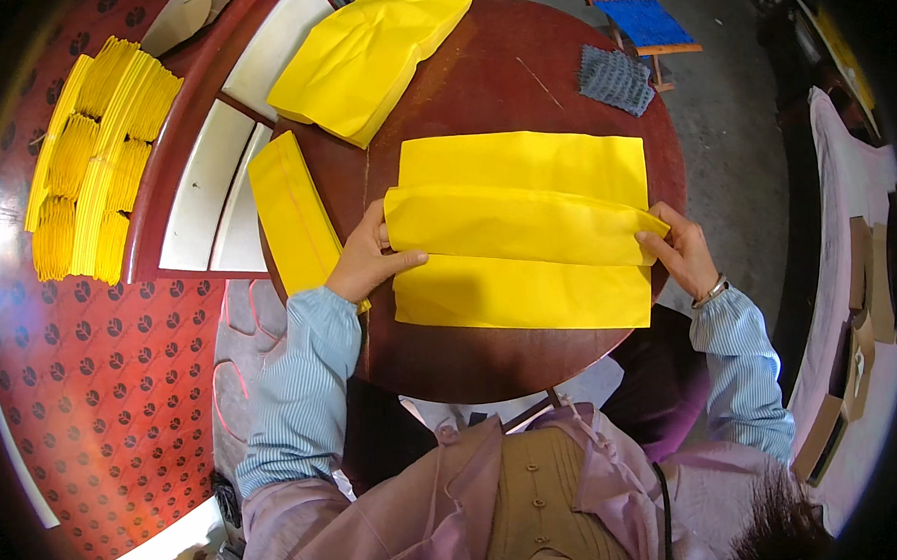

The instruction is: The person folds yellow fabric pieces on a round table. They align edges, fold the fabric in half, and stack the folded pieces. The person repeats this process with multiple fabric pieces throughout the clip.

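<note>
A wide yellow sheet (521, 222), paper or thin cloth, lies across the round dark-red table (492, 363). Its middle band stands raised in a fold, with flat strips on the far and near sides. My left hand (363, 259) grips the left end of that fold, thumb on top and fingers partly hidden behind it. At the other end, my right hand (685, 250) pinches the fold between thumb and fingers. Left of the sheet, close to my left wrist, rests a narrow folded yellow strip (295, 212).
A large stack of yellow sheets (374, 58) lies at the table's far left. Bundled yellow folded pieces (103, 160) sit on a red-edged cabinet (209, 185) farther left. A grey knitted-looking cloth (615, 80) lies at the far right edge; a blue-topped stool (648, 23) stands beyond.
</note>
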`<move>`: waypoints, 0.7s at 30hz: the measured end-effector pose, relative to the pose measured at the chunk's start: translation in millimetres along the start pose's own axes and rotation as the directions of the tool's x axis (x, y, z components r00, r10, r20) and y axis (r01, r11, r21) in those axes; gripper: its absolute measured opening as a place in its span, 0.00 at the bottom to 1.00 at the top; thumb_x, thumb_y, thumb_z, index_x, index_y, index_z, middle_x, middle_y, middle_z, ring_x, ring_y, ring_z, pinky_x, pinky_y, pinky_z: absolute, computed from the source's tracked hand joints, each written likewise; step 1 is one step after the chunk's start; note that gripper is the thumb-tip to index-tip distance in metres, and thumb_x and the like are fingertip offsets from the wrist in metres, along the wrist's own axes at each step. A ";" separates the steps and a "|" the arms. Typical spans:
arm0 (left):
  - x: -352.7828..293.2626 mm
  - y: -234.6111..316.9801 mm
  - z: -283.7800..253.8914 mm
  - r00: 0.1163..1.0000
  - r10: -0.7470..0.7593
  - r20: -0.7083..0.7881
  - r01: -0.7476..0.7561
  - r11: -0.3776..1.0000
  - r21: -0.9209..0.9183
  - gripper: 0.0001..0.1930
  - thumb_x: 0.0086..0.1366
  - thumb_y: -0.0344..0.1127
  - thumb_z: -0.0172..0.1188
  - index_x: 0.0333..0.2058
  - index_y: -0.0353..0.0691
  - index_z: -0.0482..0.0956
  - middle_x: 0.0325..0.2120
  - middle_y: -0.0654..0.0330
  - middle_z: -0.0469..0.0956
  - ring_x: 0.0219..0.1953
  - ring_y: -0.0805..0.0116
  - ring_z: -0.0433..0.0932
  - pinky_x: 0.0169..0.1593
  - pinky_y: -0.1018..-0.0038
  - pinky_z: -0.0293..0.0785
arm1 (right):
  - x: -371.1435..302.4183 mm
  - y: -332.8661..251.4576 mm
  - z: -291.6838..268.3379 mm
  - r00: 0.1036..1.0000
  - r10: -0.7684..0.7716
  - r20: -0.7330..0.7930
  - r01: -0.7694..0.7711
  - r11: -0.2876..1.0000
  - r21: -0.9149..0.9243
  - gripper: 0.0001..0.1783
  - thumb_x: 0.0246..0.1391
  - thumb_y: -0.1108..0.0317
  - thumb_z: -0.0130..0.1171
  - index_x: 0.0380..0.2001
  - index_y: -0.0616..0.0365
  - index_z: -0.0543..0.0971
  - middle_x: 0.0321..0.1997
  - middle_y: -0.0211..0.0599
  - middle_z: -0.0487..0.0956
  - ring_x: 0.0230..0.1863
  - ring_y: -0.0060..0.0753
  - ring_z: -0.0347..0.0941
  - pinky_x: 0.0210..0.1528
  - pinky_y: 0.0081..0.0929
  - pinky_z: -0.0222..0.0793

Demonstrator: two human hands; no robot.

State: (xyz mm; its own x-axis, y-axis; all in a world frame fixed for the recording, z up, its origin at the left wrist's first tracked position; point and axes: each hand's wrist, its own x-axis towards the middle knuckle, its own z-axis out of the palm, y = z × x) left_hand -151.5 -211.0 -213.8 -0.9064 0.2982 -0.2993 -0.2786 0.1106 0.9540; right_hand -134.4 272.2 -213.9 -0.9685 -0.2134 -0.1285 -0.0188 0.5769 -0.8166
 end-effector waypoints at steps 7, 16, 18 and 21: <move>-1.7 -23.3 22.1 0.937 0.167 -0.307 -0.114 0.976 0.184 0.43 0.63 0.23 0.72 0.71 0.36 0.55 0.52 0.46 0.85 0.53 0.59 0.86 0.58 0.69 0.80 | -1.1 0.7 25.9 0.973 0.007 -0.230 0.014 0.996 0.086 0.15 0.70 0.64 0.63 0.55 0.55 0.76 0.42 0.42 0.87 0.42 0.35 0.86 0.47 0.29 0.82; 1.5 -20.9 37.1 0.889 0.181 -0.419 -0.060 0.956 0.287 0.48 0.64 0.25 0.72 0.74 0.36 0.47 0.47 0.45 0.88 0.48 0.57 0.89 0.55 0.70 0.83 | 1.6 -0.4 67.2 0.859 -0.061 -0.508 0.013 0.995 -0.096 0.21 0.74 0.67 0.55 0.65 0.54 0.65 0.58 0.56 0.83 0.56 0.49 0.85 0.58 0.38 0.83; 0.8 -14.7 39.9 0.878 0.199 -0.435 -0.028 0.929 0.368 0.49 0.64 0.25 0.72 0.75 0.37 0.47 0.45 0.46 0.88 0.46 0.58 0.89 0.52 0.71 0.83 | 2.5 -2.0 69.3 0.846 -0.102 -0.523 0.018 0.986 -0.164 0.21 0.74 0.67 0.54 0.66 0.54 0.65 0.59 0.57 0.83 0.58 0.51 0.84 0.59 0.39 0.82; -1.6 -3.8 43.8 0.870 0.205 -0.448 0.038 0.878 0.477 0.51 0.63 0.25 0.73 0.76 0.37 0.46 0.40 0.48 0.89 0.40 0.59 0.89 0.47 0.72 0.84 | 3.0 -0.9 70.0 0.834 -0.141 -0.533 0.033 0.978 -0.207 0.21 0.74 0.68 0.54 0.66 0.53 0.65 0.60 0.58 0.82 0.58 0.51 0.84 0.59 0.39 0.82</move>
State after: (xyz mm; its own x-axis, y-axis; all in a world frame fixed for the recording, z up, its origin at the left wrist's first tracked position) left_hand -135.0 -170.3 -217.7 -0.9882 -0.1421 -0.0574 -0.1281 0.5606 0.8181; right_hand -119.9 215.9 -252.9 -0.9379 0.1609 0.3075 -0.1015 0.7201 -0.6864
